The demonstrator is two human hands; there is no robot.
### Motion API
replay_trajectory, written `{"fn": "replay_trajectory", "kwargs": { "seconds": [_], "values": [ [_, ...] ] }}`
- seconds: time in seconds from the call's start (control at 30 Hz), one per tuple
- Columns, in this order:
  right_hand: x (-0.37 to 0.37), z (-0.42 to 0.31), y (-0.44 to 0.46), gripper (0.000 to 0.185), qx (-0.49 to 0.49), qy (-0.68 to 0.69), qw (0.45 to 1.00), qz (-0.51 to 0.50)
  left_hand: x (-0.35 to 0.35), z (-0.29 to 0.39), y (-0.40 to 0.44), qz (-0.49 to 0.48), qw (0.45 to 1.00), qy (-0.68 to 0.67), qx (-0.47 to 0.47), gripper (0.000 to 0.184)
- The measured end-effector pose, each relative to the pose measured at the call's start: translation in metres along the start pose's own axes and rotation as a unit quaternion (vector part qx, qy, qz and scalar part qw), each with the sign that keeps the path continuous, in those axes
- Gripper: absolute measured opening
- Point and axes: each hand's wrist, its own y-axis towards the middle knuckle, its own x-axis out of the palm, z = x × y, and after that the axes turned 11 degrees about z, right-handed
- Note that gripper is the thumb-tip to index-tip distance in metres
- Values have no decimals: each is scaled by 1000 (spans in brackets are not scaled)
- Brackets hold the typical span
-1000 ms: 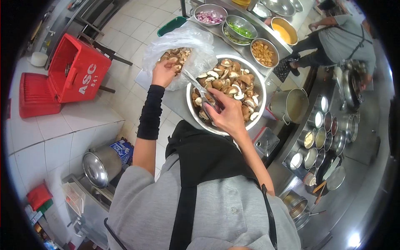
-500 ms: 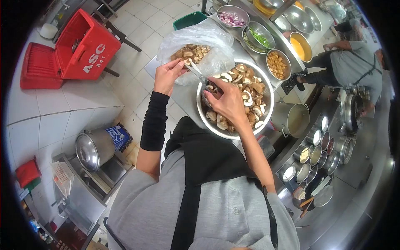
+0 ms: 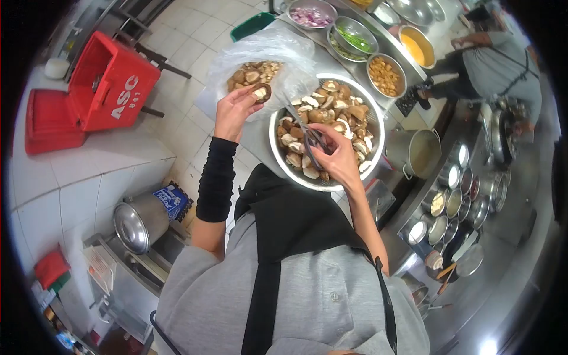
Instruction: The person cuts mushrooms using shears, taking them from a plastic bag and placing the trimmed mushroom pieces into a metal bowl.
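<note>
Between the fingertips of my left hand [image 3: 234, 112] is a brown mushroom [image 3: 261, 93], its pale underside showing. My right hand [image 3: 338, 158] grips a pair of scissors [image 3: 309, 142] by the dark handles. The blades point toward the upper left, apart from the mushroom. Below the right hand stands a steel bowl [image 3: 274, 142] filled with whole and cut mushrooms [image 3: 322, 115]. An open clear plastic bag [image 3: 290, 50] lies just beyond my left hand, with more mushrooms and pale pieces [image 3: 254, 72] in it.
Steel bowls of chopped onion [image 3: 310, 16], cut greens [image 3: 357, 38] and orange-brown chunks [image 3: 386, 76] line the far side. To the right are a large pot [image 3: 421, 151], several small containers, and another person [image 3: 494, 65]. A red cooler [image 3: 115, 89] stands at left.
The scissors have drawn back from the mushroom, down and to the right. My left hand has turned the mushroom so its underside shows. The whole view has shifted slightly.
</note>
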Motion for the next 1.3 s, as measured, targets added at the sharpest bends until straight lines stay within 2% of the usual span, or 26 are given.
{"fn": "replay_trajectory", "kwargs": {
  "seconds": [0.17,0.27,0.33,0.53,0.6,0.67,0.77,0.8,0.87,0.9,1.03,1.07,1.1,1.17,1.2,1.23,1.27,1.3],
  "values": [
    [-30,13,-27,46,46,27,998,14,56,-16,-26,-145,987,72,-6,36],
    [-44,32,-39,45,47,65,995,64,87,-28,-36,-214,970,114,4,25],
    [-52,36,-49,41,68,126,984,107,100,-34,-36,-257,954,156,-1,23],
    [-74,63,-71,45,103,137,973,153,132,-49,-16,-378,884,276,-12,19],
    [-74,67,-73,42,98,132,970,180,141,-46,-13,-380,881,275,-66,22],
    [-79,66,-73,43,141,126,967,173,146,-49,-6,-388,877,266,-94,25],
    [-75,72,-72,41,162,150,958,182,154,-43,-11,-347,858,378,-17,26],
    [-73,75,-72,39,161,153,958,180,154,-34,-19,-333,813,462,121,29],
    [-72,77,-71,38,153,160,957,189,157,-31,-34,-275,806,480,210,32],
    [-72,76,-74,39,148,164,955,198,158,-31,-40,-243,800,486,253,33],
    [-71,94,-80,40,99,184,939,272,159,-47,-36,-238,817,424,310,32],
    [-69,94,-79,40,86,187,930,305,158,-59,-28,-260,808,387,361,30],
    [-71,103,-79,41,87,176,930,312,158,-68,-29,-235,808,366,398,27],
    [-77,112,-76,42,97,134,930,329,165,-61,-44,-227,768,375,466,27],
    [-77,118,-73,41,88,135,928,337,170,-64,-45,-234,732,418,486,28],
    [-78,123,-69,40,78,136,925,347,178,-67,-46,-242,692,456,504,29],
    [-79,126,-67,39,68,136,921,360,185,-72,-49,-254,670,510,476,33],
    [-80,124,-65,39,68,133,920,363,191,-83,-47,-236,651,507,513,34]
  ]
}}
